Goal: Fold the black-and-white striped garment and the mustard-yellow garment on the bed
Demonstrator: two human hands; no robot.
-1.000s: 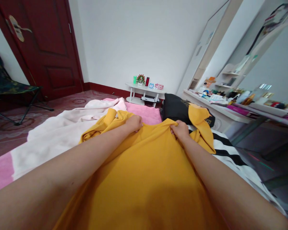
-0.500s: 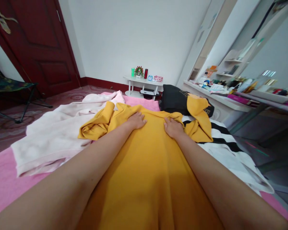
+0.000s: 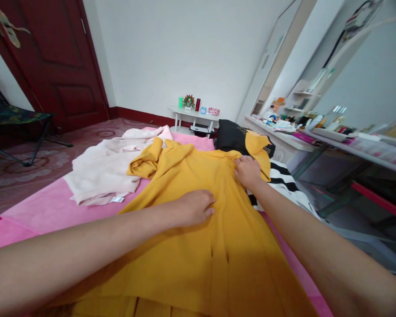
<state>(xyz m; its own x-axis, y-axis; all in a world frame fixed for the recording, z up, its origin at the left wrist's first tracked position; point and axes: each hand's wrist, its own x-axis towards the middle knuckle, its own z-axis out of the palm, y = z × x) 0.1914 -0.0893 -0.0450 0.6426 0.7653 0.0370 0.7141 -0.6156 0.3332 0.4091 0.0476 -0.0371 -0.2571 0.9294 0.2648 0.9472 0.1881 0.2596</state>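
A yellow dress (image 3: 185, 246) lies spread over the bed, with its neckline at the far end and pleats low down. My left hand (image 3: 196, 207) is on the middle of its front, fingers curled onto the cloth, which creases around them. At the dress's right shoulder, my right hand (image 3: 248, 171) has its fingers closed on the fabric. The left sleeve (image 3: 145, 160) is bunched up beside the shoulder. The other sleeve (image 3: 258, 149) stretches over a black garment (image 3: 231, 134).
A pale pink sweatshirt (image 3: 102, 163) lies to the left on the pink bed cover (image 3: 62, 209). Black-and-white striped clothing (image 3: 285, 182) is at the right. Beyond are a small white table (image 3: 194, 112), a cluttered dressing table (image 3: 290, 134) and a folding chair (image 3: 20, 115).
My left hand has moved from the left shoulder down to the middle of the dress, its fingers now curled. My right hand has closed at the right shoulder. The dress's lower part has shifted and creased.
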